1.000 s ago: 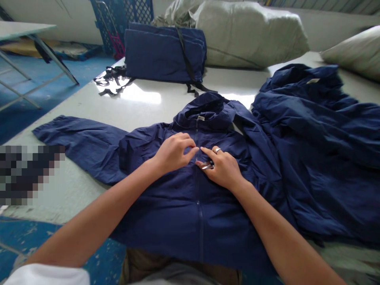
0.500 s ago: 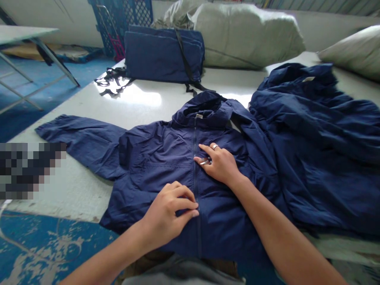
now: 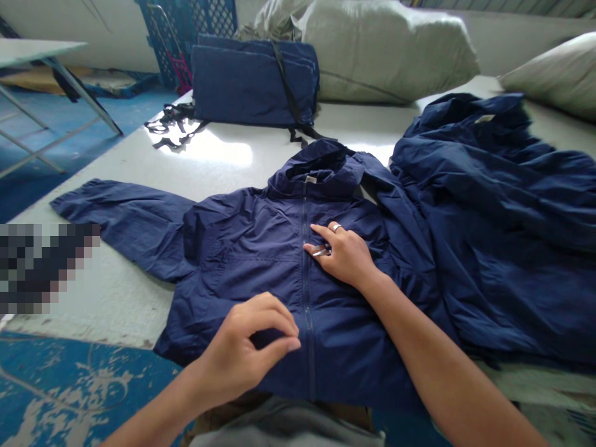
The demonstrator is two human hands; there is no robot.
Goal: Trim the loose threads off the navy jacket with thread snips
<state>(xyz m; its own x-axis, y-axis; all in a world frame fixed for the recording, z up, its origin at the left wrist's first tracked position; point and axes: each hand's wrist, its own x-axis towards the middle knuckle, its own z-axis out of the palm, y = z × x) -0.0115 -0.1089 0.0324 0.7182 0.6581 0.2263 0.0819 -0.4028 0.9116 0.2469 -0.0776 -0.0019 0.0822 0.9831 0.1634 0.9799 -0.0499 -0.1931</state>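
A navy zip-front jacket [image 3: 251, 230] lies face up in front of me, its hood at the far end and one sleeve stretched to the left. My right hand [image 3: 345, 251] rests on its chest beside the zip [image 3: 305, 273]. The index finger points forward along the fabric. Small metal thread snips [image 3: 322, 251] are tucked in that hand, blades showing near the thumb; the rest is hidden. Left of the lower zip, my left hand [image 3: 254, 338] hovers above the cloth with thumb and fingertips pinched together. Whatever the pinch holds, if anything, is too small to see.
More navy garments [image 3: 503, 230] are heaped at the right. Behind the jacket stands a folded navy stack [image 3: 251, 84] with a black strap, near large stuffed sacks [image 3: 386, 53]. Black straps [image 3: 174, 124] lie on the white table [image 3: 121, 158]. A blurred-out dark patch covers the left edge.
My left hand has lifted off the zip and moved slightly left, towards me, still pinched. My right hand stays on the jacket with the snips.
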